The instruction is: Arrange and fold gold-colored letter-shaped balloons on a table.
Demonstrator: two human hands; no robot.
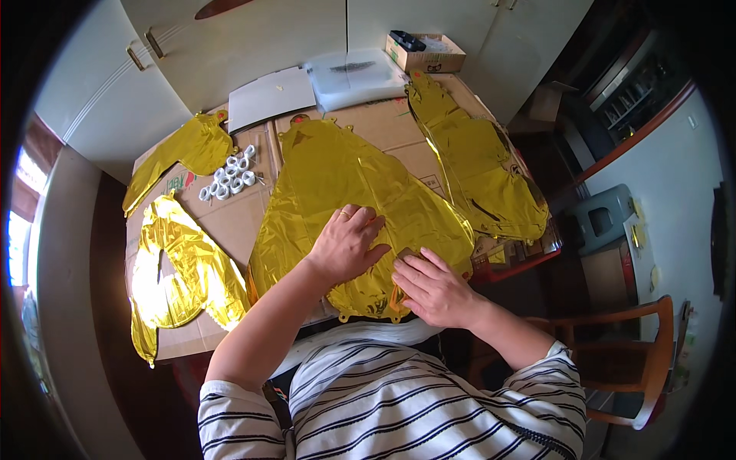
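Head cam looked down on a gold foil balloon (349, 207) lying flat on the cardboard-covered counter (238, 222), right in front of the person. Left hand (346, 244) lay palm-down w/ fingers spread on the balloon's lower middle, prob. to press it flat and keep it from sliding. Right hand (433, 287) sat at the balloon's near-right edge, fingers together and flat on the foil; couldn't tell if it pinched anything. Balloon's long axis ran near-to-far, narrow end pointing away from the person. Left of the balloon: two more gold balloons (184, 268) and white rings (230, 178). Right of it: another gold one (479, 165).
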